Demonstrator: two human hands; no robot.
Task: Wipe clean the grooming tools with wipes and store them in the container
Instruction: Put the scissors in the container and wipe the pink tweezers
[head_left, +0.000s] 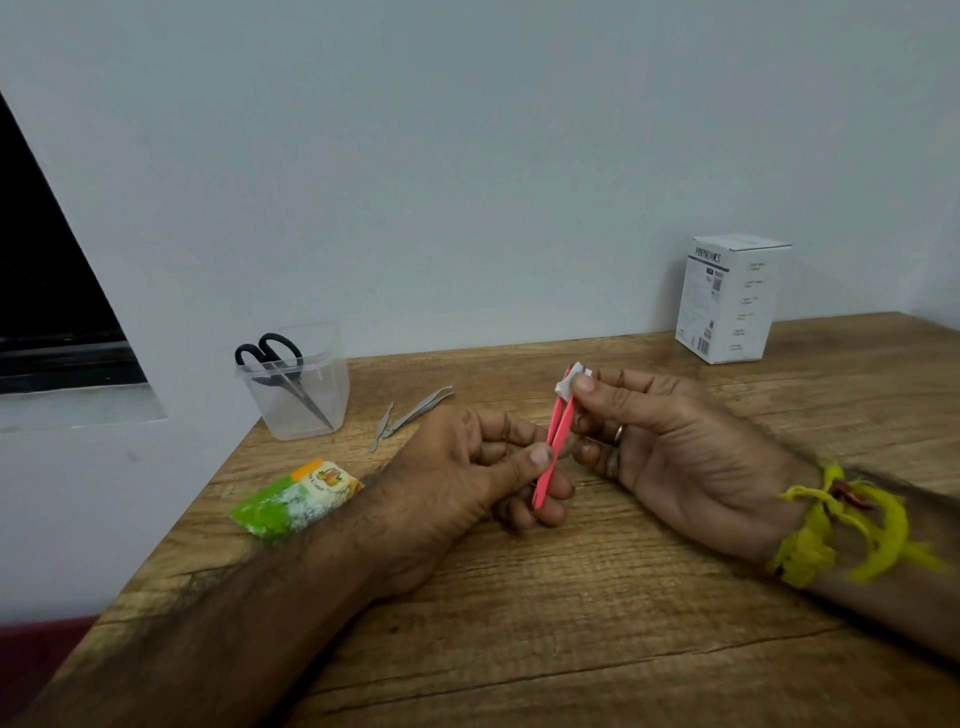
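My left hand (467, 467) grips the lower end of a pair of red tweezers (556, 447), which slant upward above the table. My right hand (665, 441) pinches a small white wipe (569, 382) around the tweezers' upper tips. A clear plastic container (301, 387) stands at the table's back left with black-handled scissors (275, 358) inside. Two small metal tools (410, 415) lie on the wood between the container and my left hand.
A green and orange wipe sachet (293, 499) lies near the left table edge (171, 540). A white cardboard box (727, 301) stands at the back right against the wall. The wooden table (571, 623) fills the foreground.
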